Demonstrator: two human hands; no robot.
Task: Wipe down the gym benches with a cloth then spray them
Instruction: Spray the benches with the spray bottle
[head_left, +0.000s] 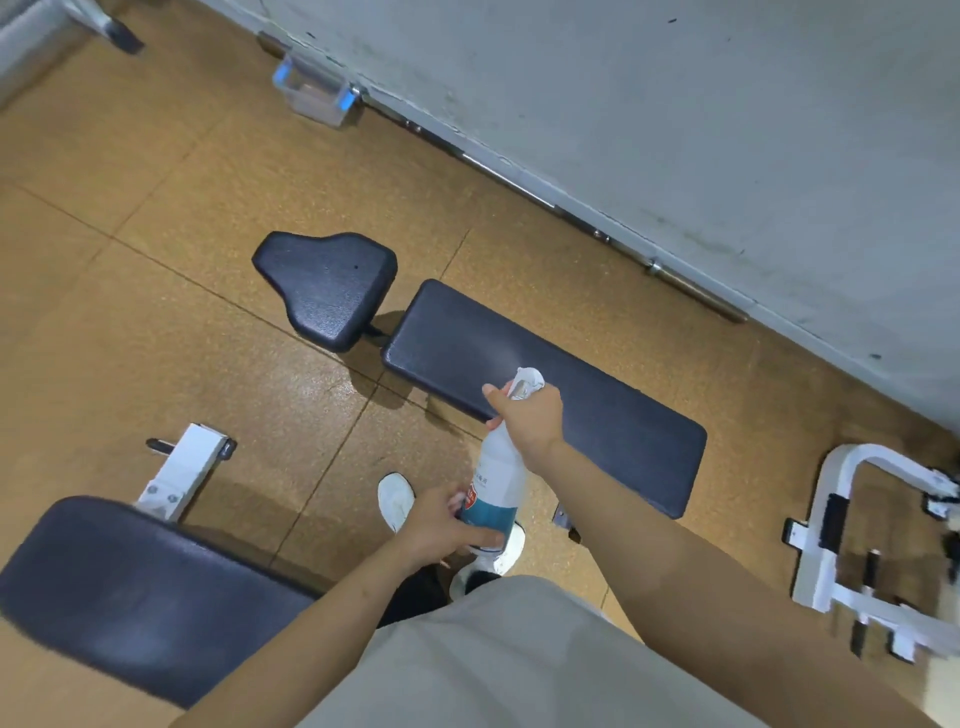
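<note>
A white and teal spray bottle (496, 488) is held over the near edge of a long dark bench pad (597, 410). My right hand (530, 415) grips its neck and trigger, nozzle aimed at the pad, where a faint mist shows. My left hand (447, 525) cups the bottle's base. The bench's separate dark seat pad (327, 286) lies to the upper left. A second dark bench pad (130, 587) sits at the lower left. No cloth is visible.
A white metal frame (852, 525) stands at the right. A barbell (571, 213) lies along the grey wall (675, 104), with a clear plastic box (317, 91) near it. White bench bracket (182, 467) at left. My white shoes (397, 499) stand on the tan floor.
</note>
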